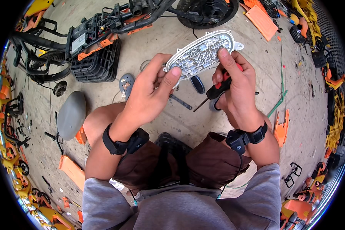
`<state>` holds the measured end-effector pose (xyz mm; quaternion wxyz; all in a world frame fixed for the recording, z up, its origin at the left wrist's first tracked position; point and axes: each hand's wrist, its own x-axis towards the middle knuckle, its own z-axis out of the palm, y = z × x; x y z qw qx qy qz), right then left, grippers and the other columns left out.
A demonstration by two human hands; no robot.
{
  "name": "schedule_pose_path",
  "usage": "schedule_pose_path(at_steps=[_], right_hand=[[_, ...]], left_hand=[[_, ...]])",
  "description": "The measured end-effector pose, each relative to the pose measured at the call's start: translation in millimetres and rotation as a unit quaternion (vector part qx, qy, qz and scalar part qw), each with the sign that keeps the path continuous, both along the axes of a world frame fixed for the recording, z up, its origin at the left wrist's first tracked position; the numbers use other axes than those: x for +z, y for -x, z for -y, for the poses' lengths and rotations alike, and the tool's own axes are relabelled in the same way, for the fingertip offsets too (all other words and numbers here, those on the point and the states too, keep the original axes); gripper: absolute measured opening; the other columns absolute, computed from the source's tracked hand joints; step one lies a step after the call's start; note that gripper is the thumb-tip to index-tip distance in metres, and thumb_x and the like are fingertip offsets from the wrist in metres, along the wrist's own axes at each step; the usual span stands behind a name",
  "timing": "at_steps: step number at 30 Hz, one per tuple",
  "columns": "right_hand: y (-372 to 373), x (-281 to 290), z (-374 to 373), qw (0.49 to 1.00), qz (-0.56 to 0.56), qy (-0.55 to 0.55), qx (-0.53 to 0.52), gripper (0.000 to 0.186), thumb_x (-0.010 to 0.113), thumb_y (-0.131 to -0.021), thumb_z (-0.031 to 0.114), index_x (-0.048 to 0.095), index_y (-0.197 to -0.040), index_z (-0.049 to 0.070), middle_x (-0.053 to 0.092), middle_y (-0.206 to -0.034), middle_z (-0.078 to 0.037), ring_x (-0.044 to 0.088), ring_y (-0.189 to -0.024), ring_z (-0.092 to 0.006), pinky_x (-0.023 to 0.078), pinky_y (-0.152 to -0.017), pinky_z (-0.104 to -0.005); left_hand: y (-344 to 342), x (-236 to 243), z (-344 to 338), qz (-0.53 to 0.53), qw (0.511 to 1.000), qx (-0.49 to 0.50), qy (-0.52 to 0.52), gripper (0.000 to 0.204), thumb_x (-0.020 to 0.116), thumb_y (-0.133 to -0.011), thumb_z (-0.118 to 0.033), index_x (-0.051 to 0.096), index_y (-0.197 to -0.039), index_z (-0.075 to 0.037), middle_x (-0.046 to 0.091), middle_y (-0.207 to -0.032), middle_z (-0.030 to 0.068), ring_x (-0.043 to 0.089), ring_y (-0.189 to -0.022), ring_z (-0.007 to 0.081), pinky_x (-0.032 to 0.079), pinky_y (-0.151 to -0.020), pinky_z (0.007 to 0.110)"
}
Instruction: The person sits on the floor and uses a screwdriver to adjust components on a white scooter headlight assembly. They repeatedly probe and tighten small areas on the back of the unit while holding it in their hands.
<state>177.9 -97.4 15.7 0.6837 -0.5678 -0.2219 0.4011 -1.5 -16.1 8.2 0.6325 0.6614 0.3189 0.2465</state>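
While two hands hold a silver plate, a screwdriver points down

As the person looks down, a grey shirt and brown shorts are the closest things. Both wrists wear black bands with small boxes on them.

Past the knees, the silver plate is up in the air between the two hands, over the floor. It is long with round ends, it leans up to the right, and its face is full of little twisty grooves. The left hand pinches the left end, with its thumb on the near edge and its other fingers bent behind. The right hand is curled up. Its thumb presses the right part of the plate, and its fingers wrap the red and black handle of the screwdriver, whose thin metal rod slants down and left.

Lower down, a black bar and a dark, long, rounded thing lie on the floor. A grey clog is left of them, and a big grey oval piece is near the left knee.

Farther off is a bike frame with a black wheel and a ribbed black box beside it. An orange panel lies to the right. Way out at the right edge are piles of yellow parts.
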Motion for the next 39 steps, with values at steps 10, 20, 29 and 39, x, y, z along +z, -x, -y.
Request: schedule_pose_path(at_steps=[10,20,29,39], right_hand=[[-0.8,-1.2,0.0,1.0,0.023,0.007,0.002,0.027,0.072,-0.091,0.027,0.06,-0.086,0.005,0.053,-0.063,0.0,0.049,-0.053,-0.0084,0.037,-0.049,-0.0232],[-2.5,-2.0,0.7,0.999,0.029,0.021,0.011,0.027,0.073,-0.091,0.028,0.059,-0.084,0.005,0.052,-0.062,0.0,0.049,-0.052,-0.0087,0.038,-0.049,-0.0236],[-5.4,-4.2,0.7,0.999,0.033,0.03,0.021,0.029,0.073,-0.091,0.029,0.06,-0.086,0.004,0.053,-0.062,-0.001,0.052,-0.053,-0.0089,0.04,-0.049,-0.0235],[-10.7,-8.2,0.2,0.998,0.033,0.02,0.057,0.031,0.073,-0.091,0.03,0.064,-0.09,0.001,0.058,-0.061,0.001,0.052,-0.051,-0.0044,0.04,-0.046,-0.0203]], left_hand=[[0.6,3.5,-0.6,-0.001,1.0,-0.003,0.014,0.022,0.056,-0.102,-0.015,0.053,-0.118,-0.001,0.053,-0.073,-0.0027,0.049,-0.065,0.0034,0.041,-0.059,0.021],[-0.4,5.6,-0.2,0.005,0.999,-0.008,0.04,0.023,0.058,-0.1,-0.013,0.052,-0.118,-0.001,0.055,-0.074,-0.0028,0.051,-0.065,0.0035,0.041,-0.057,0.021],[0.2,0.5,-4.9,0.007,0.999,-0.017,0.05,0.021,0.058,-0.101,-0.014,0.05,-0.115,-0.001,0.055,-0.074,-0.0016,0.051,-0.063,0.0045,0.04,-0.055,0.021],[1.8,-10.9,-6.8,0.02,0.997,-0.043,0.056,0.021,0.054,-0.102,-0.016,0.048,-0.116,-0.001,0.061,-0.08,0.0025,0.058,-0.067,0.0073,0.045,-0.058,0.021]])
